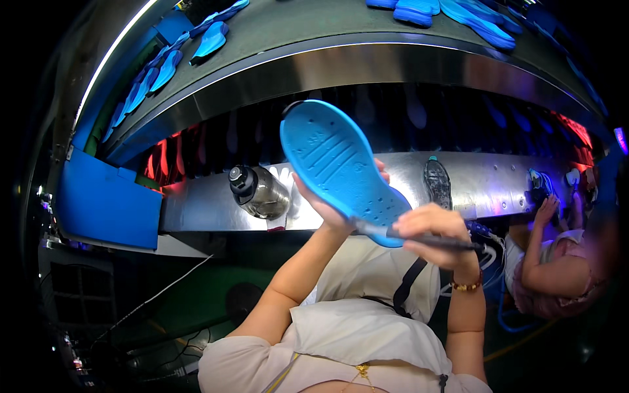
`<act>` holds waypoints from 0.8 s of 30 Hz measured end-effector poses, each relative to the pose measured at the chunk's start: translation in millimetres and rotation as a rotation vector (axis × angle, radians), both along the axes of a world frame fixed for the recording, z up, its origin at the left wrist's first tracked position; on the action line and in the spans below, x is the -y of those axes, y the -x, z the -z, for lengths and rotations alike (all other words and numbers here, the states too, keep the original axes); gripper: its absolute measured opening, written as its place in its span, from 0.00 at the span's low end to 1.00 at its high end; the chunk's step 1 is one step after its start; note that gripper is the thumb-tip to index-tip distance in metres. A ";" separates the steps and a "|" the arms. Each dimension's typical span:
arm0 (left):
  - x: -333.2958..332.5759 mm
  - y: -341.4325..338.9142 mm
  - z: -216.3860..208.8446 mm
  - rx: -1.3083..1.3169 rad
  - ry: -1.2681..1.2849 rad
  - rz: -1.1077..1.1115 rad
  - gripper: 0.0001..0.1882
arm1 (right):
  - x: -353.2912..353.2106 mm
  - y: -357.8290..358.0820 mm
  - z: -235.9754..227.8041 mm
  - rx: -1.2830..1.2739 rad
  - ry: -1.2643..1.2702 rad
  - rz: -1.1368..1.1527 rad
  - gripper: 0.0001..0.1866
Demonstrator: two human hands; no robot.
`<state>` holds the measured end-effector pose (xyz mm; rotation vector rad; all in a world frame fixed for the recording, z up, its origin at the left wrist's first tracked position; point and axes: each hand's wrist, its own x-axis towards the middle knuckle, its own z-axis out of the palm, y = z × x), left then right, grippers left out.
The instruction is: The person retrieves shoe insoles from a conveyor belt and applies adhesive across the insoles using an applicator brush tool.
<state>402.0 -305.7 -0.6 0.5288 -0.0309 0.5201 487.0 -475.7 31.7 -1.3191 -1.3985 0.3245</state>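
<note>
A large blue shoe sole [331, 147] is held up in front of me, tilted, with its grooved and dimpled face toward me. My left hand [321, 206] grips it from beneath, with the thumb side along its left edge and fingertips showing at the right edge. My right hand [436, 229] is closed round a slim, brush-like tool [455, 244] with a dark handle. The tool's pale, blurred tip lies at the sole's lower end; I cannot tell whether it touches. A small dark patch shows at the sole's top edge.
On the metal bench [485, 187] stand a grey translucent bottle [267, 196] and a dark sole [437, 183]. Beyond, a conveyor belt [308, 23] carries blue soles [213, 40]; more soles fill the dark shelf below, with red glow at both ends. A co-worker [557, 259] sits at right.
</note>
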 end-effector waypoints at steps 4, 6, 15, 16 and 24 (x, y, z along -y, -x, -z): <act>-8.9 4.1 -3.4 0.041 0.064 -0.020 0.51 | 13.7 0.3 4.3 -0.172 -0.022 -0.194 0.10; -7.7 3.9 -8.0 -0.016 0.076 -0.046 0.51 | 12.0 -9.8 13.4 -0.149 -0.064 0.143 0.12; -18.2 -0.1 -10.4 -0.078 -0.073 -0.086 0.52 | 19.4 -5.3 31.0 -0.431 0.048 0.046 0.13; -18.7 -1.6 -9.7 -0.092 -0.097 -0.106 0.53 | 15.7 -5.1 32.5 -0.339 0.083 0.104 0.13; -12.3 -1.5 -28.6 -0.167 -0.060 -0.017 0.54 | 12.6 -0.5 58.5 -0.803 -0.083 -0.109 0.09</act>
